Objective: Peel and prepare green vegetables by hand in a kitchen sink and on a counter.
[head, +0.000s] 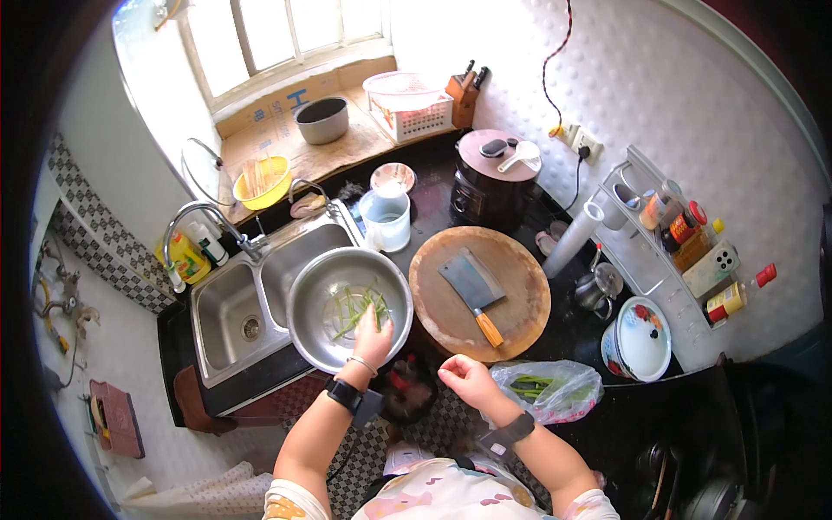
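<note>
My left hand (pixel 374 335) reaches into a large stainless steel basin (pixel 305 331), its fingers at some cut green vegetable stems (pixel 351 311) lying there; whether it grips them is not clear. My right hand (pixel 469 383), fingers curled, hovers in front of a round wooden chopping board (pixel 435 312). On the board lies a cleaver (pixel 472 279) with a wooden handle towards me. A clear plastic bag (pixel 572 396) with long green stems (pixel 533 387) inside is just to the right of my right hand.
A double sink (pixel 224 318) with a tap (pixel 208 207) is left of the basin. Behind stand a plastic jug (pixel 385 221) and an electric cooker (pixel 484 188). At right are a metal pot (pixel 595 289), a lidded enamel pot (pixel 643 338) and a wall rack (pixel 634 227) with bottles.
</note>
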